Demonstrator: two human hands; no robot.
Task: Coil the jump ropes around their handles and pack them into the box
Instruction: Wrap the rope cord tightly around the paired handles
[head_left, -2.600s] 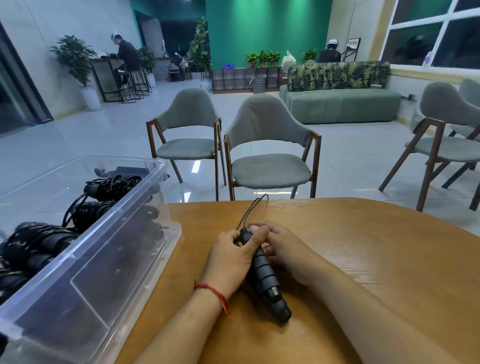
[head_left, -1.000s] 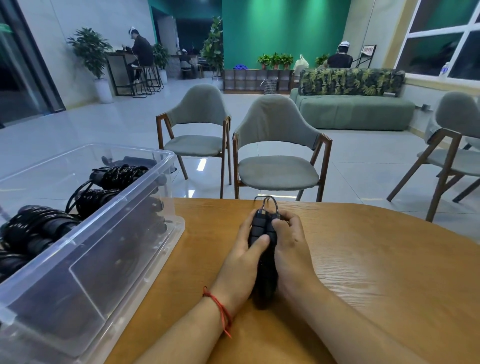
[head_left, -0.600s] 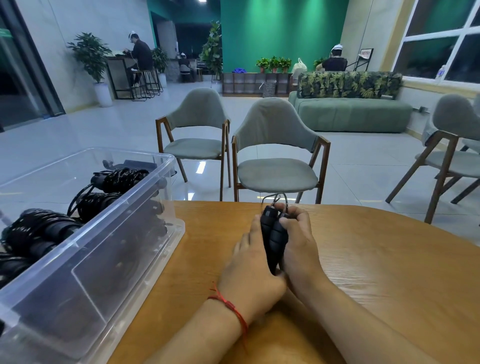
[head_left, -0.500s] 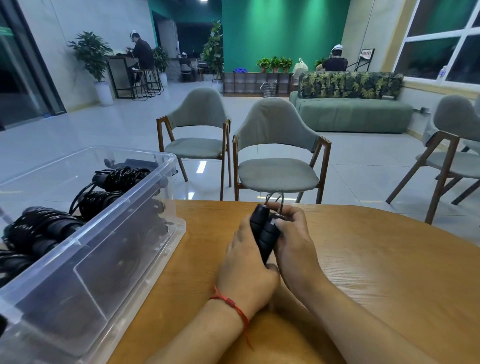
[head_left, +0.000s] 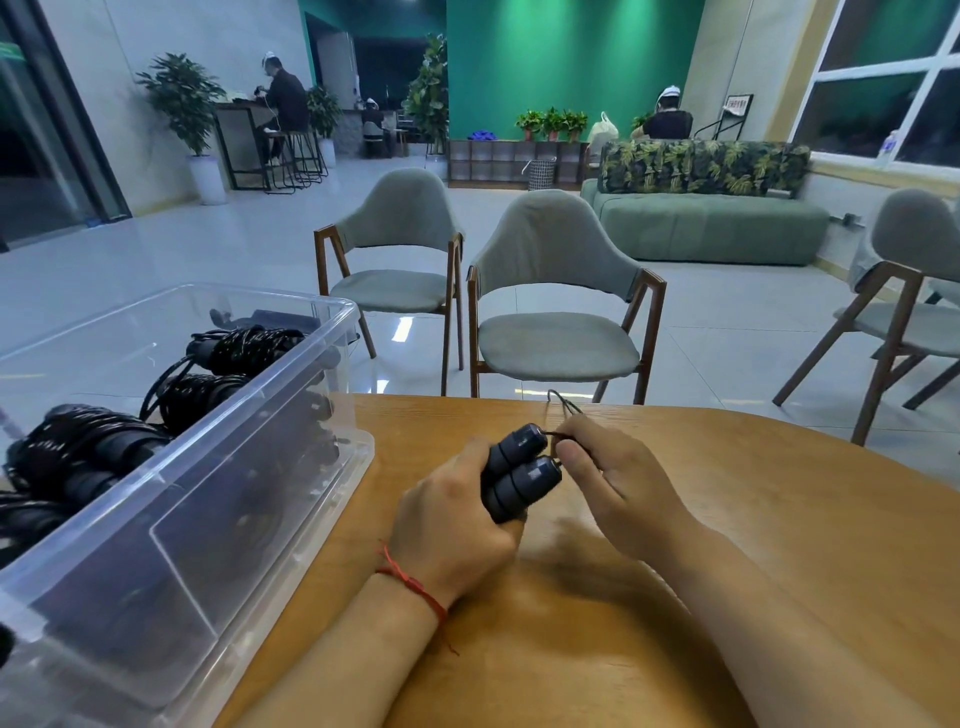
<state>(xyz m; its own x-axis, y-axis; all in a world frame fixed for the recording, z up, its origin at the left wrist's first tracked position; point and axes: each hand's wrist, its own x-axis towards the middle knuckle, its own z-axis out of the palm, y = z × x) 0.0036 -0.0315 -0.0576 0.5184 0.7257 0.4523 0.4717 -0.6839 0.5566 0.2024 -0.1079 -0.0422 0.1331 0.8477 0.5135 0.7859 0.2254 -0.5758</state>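
Note:
My left hand (head_left: 457, 525) grips two black jump rope handles (head_left: 519, 473) held side by side, their tips pointing up and away from me, just above the wooden table (head_left: 727, 519). My right hand (head_left: 618, 478) pinches the thin black rope (head_left: 563, 405) right where it leaves the handle tips; the rope loops up and over the table's far edge. A clear plastic box (head_left: 218, 509) stands on the table to the left and holds several coiled black jump ropes (head_left: 197, 384).
Two grey-green chairs (head_left: 556, 312) stand just beyond the table's far edge and another at the right. A green sofa, plants and seated people are far back in the room. The box takes up the table's left side.
The two handles went from lying flat under both hands to being raised together in my left hand. My right hand slid off the handles and now pinches the rope at their tips.

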